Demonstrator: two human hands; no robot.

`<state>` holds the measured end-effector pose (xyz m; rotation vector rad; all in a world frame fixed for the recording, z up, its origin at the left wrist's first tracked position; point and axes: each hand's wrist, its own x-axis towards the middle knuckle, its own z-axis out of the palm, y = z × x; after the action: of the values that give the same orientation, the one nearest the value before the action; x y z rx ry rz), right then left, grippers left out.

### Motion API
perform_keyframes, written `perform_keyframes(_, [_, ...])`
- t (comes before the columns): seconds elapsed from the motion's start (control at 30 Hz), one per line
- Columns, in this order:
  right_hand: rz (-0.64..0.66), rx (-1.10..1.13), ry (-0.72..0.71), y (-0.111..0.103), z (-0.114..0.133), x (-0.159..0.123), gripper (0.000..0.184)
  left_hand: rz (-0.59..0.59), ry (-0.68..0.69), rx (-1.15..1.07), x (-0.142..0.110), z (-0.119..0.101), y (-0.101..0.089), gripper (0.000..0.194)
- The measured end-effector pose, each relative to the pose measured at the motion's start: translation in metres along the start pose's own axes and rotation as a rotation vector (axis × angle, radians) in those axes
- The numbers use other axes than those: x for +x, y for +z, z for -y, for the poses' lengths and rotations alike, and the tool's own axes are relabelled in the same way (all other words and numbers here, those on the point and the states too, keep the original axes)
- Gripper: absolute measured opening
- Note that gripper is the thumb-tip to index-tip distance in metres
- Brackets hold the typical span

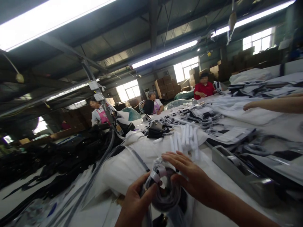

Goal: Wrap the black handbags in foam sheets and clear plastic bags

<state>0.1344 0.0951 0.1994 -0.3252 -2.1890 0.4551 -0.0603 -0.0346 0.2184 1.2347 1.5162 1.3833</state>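
In the head view, the coiled strap (167, 203) sits at six o'clock; the left hand (138, 198) pinches its left side, seemingly keeping the loops together. The right hand (192, 175) arches over at five o'clock, fingers extended, contact blurred.

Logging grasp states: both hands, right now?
Left hand: closed, holding the grey coil.
Right hand: at the coil's upper right, fingers extended; whether it grips cannot be told.

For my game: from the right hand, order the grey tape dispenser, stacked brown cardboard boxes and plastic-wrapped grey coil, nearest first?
In the head view:
1. Coil, touching the right hand.
2. Tape dispenser, right side.
3. Boxes, far back.
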Motion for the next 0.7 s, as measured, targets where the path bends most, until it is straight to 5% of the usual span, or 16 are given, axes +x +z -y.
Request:
perform_keyframes(0.1, [0.07,0.099,0.077,-0.002,0.002,0.009,0.046,-0.027,0.026,0.003,0.001,0.005,0.0,0.062])
perform_keyframes(0.37, [-0.406,0.082,0.453,0.019,0.0,-0.04,0.033,-0.156,0.114,0.063,-0.024,0.015,0.001,0.062])
perform_keyframes(0.53, [-0.302,0.177,0.779,0.048,-0.022,-0.105,0.045,-0.271,0.09,-0.137,-0.057,0.079,-0.003,0.07])
perform_keyframes(0.7, [-0.153,0.307,0.744,0.099,-0.046,-0.148,0.071,-0.296,-0.012,-0.139,-0.083,0.144,0.028,0.098])
